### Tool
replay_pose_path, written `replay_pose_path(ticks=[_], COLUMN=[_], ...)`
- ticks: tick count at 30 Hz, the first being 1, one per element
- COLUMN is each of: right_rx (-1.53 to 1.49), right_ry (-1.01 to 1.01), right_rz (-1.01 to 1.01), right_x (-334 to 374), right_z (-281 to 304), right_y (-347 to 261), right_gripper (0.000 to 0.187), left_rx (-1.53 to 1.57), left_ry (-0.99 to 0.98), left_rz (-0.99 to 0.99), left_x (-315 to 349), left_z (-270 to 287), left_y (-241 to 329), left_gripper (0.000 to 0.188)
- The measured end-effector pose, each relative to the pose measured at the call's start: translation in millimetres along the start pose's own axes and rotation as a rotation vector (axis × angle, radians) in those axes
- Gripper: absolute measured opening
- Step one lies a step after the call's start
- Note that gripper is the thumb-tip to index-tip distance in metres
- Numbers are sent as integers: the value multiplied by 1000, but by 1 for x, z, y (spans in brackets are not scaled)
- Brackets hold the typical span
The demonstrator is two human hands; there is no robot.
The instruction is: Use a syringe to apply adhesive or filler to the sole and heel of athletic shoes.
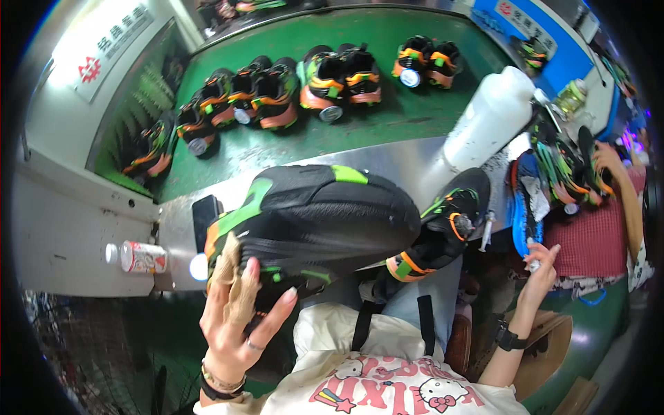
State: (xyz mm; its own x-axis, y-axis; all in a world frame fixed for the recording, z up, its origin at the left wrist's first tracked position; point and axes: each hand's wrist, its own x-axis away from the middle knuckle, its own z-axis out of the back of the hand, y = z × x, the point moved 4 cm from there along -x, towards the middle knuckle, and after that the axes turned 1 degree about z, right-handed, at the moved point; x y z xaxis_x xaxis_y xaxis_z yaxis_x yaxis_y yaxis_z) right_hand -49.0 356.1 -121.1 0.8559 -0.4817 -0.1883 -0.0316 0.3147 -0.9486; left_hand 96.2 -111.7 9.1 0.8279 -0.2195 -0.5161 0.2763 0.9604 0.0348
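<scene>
My left hand (232,315), with tan covers on some fingers, grips a black sneaker (332,221) with green and orange trim at its heel end. The shoe is tipped on its side, so its black sole shows. Beside its toe, a matching sneaker (453,218) rests at the edge of the metal worktop. Out to the right, my right hand (543,270) has its fingers bent together around a small whitish thing, too small to name. That hand is just below a long blue shoe-shaped piece (522,204). A thin white syringe-like tube (487,232) lies between the second sneaker and that piece.
Several finished-looking sneakers (277,93) line the green bench (408,121) beyond. A large white bottle (487,117) leans at right. At left are a dark phone (205,218) and a small red-labelled bottle (142,256). Another person's hand (609,162) touches shoes at far right.
</scene>
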Motion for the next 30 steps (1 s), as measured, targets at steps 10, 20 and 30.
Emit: replay_pose_path(ticks=[10,20,30], right_rx=[30,-33,-192], right_ry=[-38,-6,-133], right_rz=[101,58,160], right_x=[12,14,24], right_z=[0,-4,-31], right_y=[-15,-10,-86], right_gripper=[68,66,67], left_rx=[86,57,-68], left_ry=[11,-213,-365], left_rz=[-24,-212,-135], left_x=[18,-30,-58], left_z=[4,-49,-103], left_y=[8,-34,-56], left_gripper=[49,54,71])
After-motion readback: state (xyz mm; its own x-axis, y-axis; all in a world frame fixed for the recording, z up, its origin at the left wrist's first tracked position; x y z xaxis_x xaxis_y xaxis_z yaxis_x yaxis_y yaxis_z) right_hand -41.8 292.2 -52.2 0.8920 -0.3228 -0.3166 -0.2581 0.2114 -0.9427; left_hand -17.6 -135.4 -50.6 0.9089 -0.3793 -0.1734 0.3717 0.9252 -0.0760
